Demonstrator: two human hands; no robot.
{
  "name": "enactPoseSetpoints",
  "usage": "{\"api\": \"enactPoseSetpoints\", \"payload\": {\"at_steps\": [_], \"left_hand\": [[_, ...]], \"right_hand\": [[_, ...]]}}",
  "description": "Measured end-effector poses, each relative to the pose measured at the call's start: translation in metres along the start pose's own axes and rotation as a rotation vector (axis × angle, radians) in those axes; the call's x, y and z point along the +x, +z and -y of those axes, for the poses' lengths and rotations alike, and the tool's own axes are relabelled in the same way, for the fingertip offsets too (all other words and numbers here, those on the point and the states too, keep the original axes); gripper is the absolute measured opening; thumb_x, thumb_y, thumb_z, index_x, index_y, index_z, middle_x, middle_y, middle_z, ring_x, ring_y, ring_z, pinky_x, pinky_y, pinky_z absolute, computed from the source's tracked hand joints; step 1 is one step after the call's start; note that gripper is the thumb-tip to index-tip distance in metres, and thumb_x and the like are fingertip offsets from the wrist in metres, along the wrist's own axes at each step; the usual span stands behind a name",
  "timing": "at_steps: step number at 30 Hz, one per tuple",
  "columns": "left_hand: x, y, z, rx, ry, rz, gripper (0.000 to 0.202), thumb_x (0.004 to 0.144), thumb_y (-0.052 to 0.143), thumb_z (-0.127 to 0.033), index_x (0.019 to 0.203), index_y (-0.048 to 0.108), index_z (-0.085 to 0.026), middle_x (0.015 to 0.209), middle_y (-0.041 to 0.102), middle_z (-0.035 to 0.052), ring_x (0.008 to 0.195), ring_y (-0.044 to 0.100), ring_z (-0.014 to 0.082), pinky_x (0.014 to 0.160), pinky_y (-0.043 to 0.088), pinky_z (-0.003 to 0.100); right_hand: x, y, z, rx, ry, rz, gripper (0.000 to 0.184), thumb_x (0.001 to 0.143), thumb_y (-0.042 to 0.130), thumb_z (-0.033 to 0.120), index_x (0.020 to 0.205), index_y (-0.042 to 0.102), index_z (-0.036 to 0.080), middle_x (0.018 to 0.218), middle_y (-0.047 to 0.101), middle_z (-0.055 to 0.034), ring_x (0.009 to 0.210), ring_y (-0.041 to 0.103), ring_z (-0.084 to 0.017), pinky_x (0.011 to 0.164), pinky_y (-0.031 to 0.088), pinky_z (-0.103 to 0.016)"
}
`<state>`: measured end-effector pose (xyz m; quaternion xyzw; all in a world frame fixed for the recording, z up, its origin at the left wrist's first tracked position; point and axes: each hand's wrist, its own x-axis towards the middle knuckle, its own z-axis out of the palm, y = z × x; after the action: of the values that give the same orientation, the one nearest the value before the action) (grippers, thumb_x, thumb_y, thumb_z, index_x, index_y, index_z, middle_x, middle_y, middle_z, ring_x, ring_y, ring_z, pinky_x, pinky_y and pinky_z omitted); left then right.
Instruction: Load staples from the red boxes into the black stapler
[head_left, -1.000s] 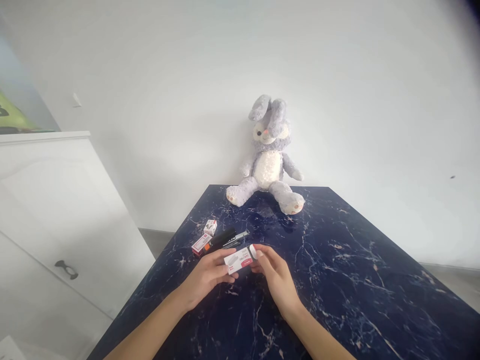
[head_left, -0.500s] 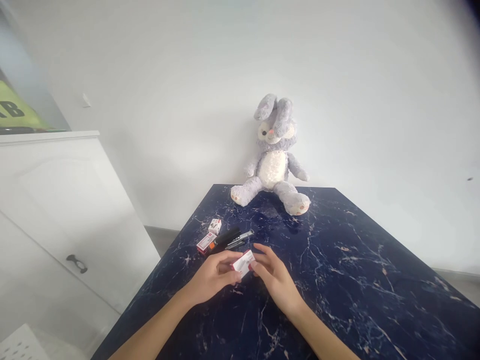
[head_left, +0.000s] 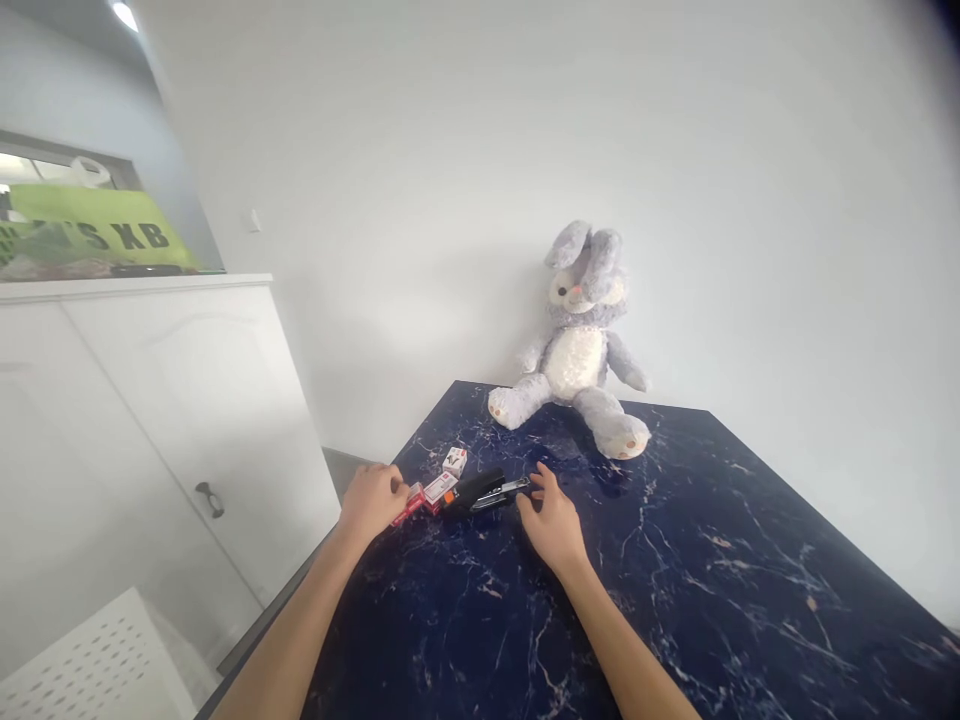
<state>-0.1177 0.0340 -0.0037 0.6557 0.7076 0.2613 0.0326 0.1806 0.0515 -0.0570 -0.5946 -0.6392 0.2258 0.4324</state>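
My left hand [head_left: 374, 500] is closed around the near end of a small red-and-white box [head_left: 409, 505] at the left of the table, its fingers hiding part of it. Right beside that box lies another red-and-white box [head_left: 441, 490], with a small white box [head_left: 454, 461] behind it. A black stapler [head_left: 480, 487] with an orange patch and a silver metal part rests to their right. At the stapler's right end is my right hand [head_left: 553, 520], its fingers apart and nothing in them; whether a fingertip touches the metal I cannot tell.
A grey plush rabbit [head_left: 581, 345] sits at the back of the dark blue marbled table [head_left: 675, 560], against the wall. To the left stands a white cabinet [head_left: 172, 420] with a green bag [head_left: 112, 225] on top. A white perforated panel [head_left: 97, 660] is at lower left.
The red-and-white box held between both hands has gone left, in my left hand, beside the other boxes. My right hand let go and moved to the stapler's right end. The view turned left.
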Motion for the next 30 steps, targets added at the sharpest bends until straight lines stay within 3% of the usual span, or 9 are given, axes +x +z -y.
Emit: {"api": "enactPoseSetpoints", "payload": {"at_steps": [3,7,11,17,22,25,30], "left_hand": [[-0.007,0.000,-0.013,-0.068,0.191,0.054,0.019,0.085,0.057,-0.031,0.098,0.071,-0.024,0.106,0.069,0.0068,0.107,0.057,0.0277,0.091,0.042,0.035],[-0.014,0.009,-0.024,-0.206,0.441,0.183,0.024,0.079,0.070,-0.036,0.101,0.075,-0.028,0.112,0.070,0.0059,0.113,0.054,0.0296,0.097,0.040,0.039],[-0.012,0.017,-0.021,-0.287,0.410,0.230,0.023,0.075,0.076,-0.032,0.098,0.078,-0.032,0.110,0.073,0.0046,0.118,0.051,0.0320,0.100,0.038,0.043],[-0.014,0.014,-0.024,-0.317,0.413,0.232,0.019,0.077,0.072,-0.032,0.095,0.079,-0.031,0.121,0.069,0.0042,0.117,0.051,0.0326,0.100,0.040,0.042],[-0.017,0.007,-0.024,-0.308,0.341,0.202,0.056,0.076,0.071,-0.032,0.131,0.062,-0.032,0.131,0.063,0.0070,0.116,0.056,0.0319,0.100,0.041,0.041],[-0.013,0.006,-0.018,-0.299,0.277,0.231,0.056,0.078,0.069,-0.034,0.133,0.060,-0.028,0.124,0.068,0.0078,0.108,0.063,0.0301,0.094,0.045,0.038],[-0.007,0.002,-0.011,-0.387,0.155,0.022,0.044,0.083,0.060,-0.034,0.126,0.063,-0.024,0.126,0.067,0.0066,0.117,0.060,0.0284,0.100,0.043,0.038]], "right_hand": [[-0.002,0.002,0.000,-0.003,-0.061,0.092,0.062,0.086,0.052,0.030,0.146,0.036,0.021,0.131,0.062,-0.0086,0.107,0.064,-0.025,0.095,0.048,-0.041],[-0.014,0.007,0.004,-0.027,-0.227,0.223,0.070,0.084,0.053,0.022,0.150,0.031,0.021,0.131,0.062,-0.0092,0.116,0.060,-0.023,0.104,0.043,-0.040],[-0.019,0.012,0.007,0.044,-0.241,0.263,0.080,0.079,0.054,0.016,0.154,0.025,0.021,0.136,0.058,-0.0108,0.127,0.053,-0.023,0.106,0.042,-0.039],[-0.014,0.010,0.006,0.209,-0.173,0.306,0.075,0.080,0.052,0.018,0.151,0.029,0.024,0.136,0.060,-0.0077,0.109,0.062,-0.020,0.096,0.050,-0.037],[-0.012,0.014,0.002,0.084,-0.179,0.201,0.064,0.084,0.049,0.020,0.147,0.038,0.022,0.137,0.056,-0.0098,0.108,0.063,-0.021,0.092,0.052,-0.035],[-0.011,0.018,-0.002,0.035,-0.207,0.193,0.061,0.084,0.049,0.021,0.145,0.040,0.021,0.135,0.056,-0.0100,0.105,0.064,-0.022,0.092,0.052,-0.035],[-0.008,0.020,-0.005,0.030,-0.228,0.201,0.057,0.083,0.049,0.020,0.141,0.046,0.022,0.124,0.062,-0.0094,0.106,0.063,-0.023,0.093,0.051,-0.037]]}}
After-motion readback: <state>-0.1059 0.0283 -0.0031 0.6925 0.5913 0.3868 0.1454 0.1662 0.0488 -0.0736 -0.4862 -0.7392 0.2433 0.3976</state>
